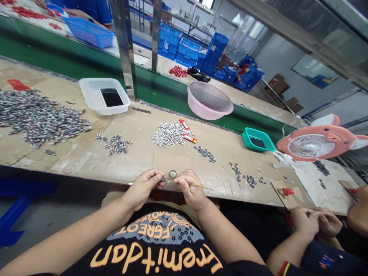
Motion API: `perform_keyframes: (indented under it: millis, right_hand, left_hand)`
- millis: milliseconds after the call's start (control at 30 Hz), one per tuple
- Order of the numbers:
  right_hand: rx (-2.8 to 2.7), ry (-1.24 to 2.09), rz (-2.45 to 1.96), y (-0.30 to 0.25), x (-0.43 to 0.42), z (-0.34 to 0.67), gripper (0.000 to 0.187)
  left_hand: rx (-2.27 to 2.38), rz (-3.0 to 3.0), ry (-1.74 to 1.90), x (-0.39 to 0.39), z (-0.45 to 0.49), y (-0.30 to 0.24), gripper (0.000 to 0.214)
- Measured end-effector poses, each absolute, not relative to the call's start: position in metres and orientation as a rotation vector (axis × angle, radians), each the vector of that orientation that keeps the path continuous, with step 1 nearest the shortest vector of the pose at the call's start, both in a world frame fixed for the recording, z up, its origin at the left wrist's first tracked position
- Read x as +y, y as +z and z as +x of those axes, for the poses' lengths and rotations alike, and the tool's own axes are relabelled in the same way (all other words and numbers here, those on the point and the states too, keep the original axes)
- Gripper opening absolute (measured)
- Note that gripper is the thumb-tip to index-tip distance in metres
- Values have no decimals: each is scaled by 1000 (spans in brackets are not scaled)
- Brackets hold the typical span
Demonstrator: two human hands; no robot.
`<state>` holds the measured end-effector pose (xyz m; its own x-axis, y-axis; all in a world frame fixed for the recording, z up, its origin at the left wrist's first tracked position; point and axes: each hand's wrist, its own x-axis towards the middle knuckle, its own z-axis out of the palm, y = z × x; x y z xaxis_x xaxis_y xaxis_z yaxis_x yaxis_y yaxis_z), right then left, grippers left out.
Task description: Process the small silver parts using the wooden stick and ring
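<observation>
- Left hand (pixel 143 187) pinches a tiny dark part (pixel 163 179), too small to identify.
- Right hand (pixel 191 189) is curled tight around a thin stick (pixel 204 187) that points right.
- Between them, a round cap (pixel 172 174) sits at the table (pixel 138 153) edge.
- Near right, a co-worker's hands (pixel 313 224), forearms cut off.
- Farther out, a silver pile (pixel 169 135), pieces indistinct.
</observation>
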<state>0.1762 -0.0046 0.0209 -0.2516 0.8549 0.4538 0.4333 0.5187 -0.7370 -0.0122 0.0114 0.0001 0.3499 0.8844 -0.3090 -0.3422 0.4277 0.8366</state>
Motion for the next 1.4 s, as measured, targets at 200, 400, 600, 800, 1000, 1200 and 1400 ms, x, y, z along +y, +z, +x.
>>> perform_keyframes:
  millis: [200, 400, 600, 800, 1000, 1200, 1400]
  right_hand:
    - [-1992, 519, -1253, 6, 6, 184, 21]
    - [-1837, 435, -1210, 16, 15, 195, 19]
    - [-2100, 87, -1425, 18, 82, 224, 15]
    - [-2374, -105, -1779, 12, 133, 219, 15]
    - [-2449, -160, -1864, 11, 152, 200, 15]
    - [-2514, -128, -1828, 14, 160, 200, 13]
    - [-2628, -81, -1634, 18, 151, 194, 18]
  left_hand:
    - [861, 703, 898, 13, -12, -1, 21]
    - [835, 636, 902, 14, -13, 1, 20]
    - [786, 531, 910, 18, -17, -1, 18]
    - [767, 508, 897, 18, -18, 0, 17]
    - [766, 507, 876, 17, -18, 1, 16]
    - [759, 526, 869, 15, -19, -2, 15]
    - [765, 541, 877, 14, -18, 0, 16]
